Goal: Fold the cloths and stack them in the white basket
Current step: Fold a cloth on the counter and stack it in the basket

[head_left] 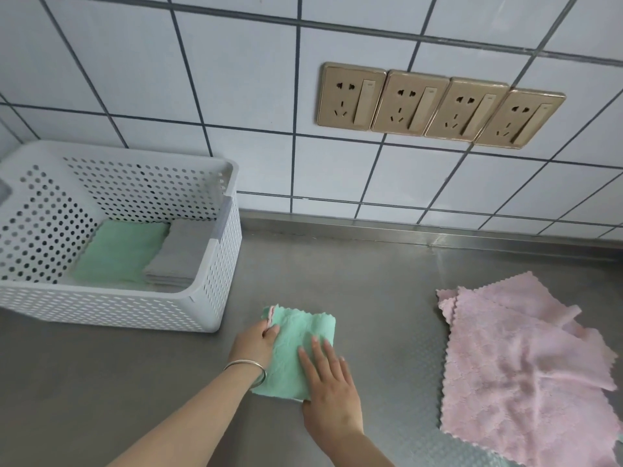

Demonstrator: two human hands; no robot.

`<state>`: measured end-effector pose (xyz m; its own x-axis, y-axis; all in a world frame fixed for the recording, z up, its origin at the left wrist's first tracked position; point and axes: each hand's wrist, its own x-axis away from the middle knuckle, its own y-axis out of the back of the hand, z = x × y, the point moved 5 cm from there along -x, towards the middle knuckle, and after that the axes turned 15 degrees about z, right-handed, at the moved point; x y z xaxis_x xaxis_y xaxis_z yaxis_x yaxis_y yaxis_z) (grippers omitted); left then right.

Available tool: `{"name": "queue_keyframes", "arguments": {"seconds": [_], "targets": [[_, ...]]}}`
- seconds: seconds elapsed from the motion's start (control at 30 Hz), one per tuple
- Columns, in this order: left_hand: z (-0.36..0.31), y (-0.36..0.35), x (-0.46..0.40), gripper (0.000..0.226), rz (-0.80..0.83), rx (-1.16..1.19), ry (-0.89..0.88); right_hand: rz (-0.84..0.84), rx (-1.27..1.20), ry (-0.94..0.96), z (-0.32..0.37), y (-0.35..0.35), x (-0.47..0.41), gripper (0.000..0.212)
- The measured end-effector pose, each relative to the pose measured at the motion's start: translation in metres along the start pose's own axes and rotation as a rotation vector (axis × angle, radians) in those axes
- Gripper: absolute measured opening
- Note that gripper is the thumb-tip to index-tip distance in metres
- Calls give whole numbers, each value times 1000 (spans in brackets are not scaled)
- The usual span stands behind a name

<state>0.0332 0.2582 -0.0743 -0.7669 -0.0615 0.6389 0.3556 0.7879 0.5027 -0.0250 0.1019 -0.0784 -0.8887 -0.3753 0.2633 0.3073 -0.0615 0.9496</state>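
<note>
Green plush fabric, folded into a small rectangle [300,352] with scalloped edges, lies on the grey stainless-steel tabletop [371,281] nearest the person, a sliver of pink showing at its far-left corner. Both hands are on this folded green cloth. The right hand [328,379] lies flat across its near-right part, fingers straight and spread, palm pressing down. The left hand [256,342], with a thin silver bangle [247,367] at the wrist, rests on the left edge with its fingers curled over that edge; whether they truly pinch the fabric cannot be told.

To the right, well apart from the green cloth, loose pink plush cloths [519,362] with zigzag edges lie overlapping and unfolded on the tabletop, running out of view at the lower right.

Farther back on the left stands the white perforated plastic basket [215,264]. Inside it, a folded pale-green cloth [114,251] lies flat on the bottom, and just beside it on the right sits a small stack of folded grey cloths [178,257].

Behind everything rises a white-tiled wall [202,79] with dark grout, carrying a row of four gold-coloured socket plates [438,104].
</note>
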Motion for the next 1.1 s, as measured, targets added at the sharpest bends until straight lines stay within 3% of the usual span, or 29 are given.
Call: {"name": "queue_keyframes", "arguments": {"seconds": [0.1,0.27,0.47,0.7,0.83,0.97,1.1], "targets": [[2,0,-1,11,-23,66,-33,0,11,-15,-2,-3,-1,104],[8,7,11,17,-283,265,-80,44,-7,1,-2,-7,-1,98],[11,3,2,10,-284,64,-64,-8,-6,12,-1,-8,-1,70],[9,7,-3,9,-312,14,-68,57,-13,63,1,-6,-4,92],[14,12,-3,14,-345,58,-15,57,-20,52,4,-2,-4,67],[17,12,-5,13,-321,55,39,89,-34,31,6,-4,-2,66],[19,13,-1,14,-337,65,44,-70,-253,-60,-5,15,1,44]]}}
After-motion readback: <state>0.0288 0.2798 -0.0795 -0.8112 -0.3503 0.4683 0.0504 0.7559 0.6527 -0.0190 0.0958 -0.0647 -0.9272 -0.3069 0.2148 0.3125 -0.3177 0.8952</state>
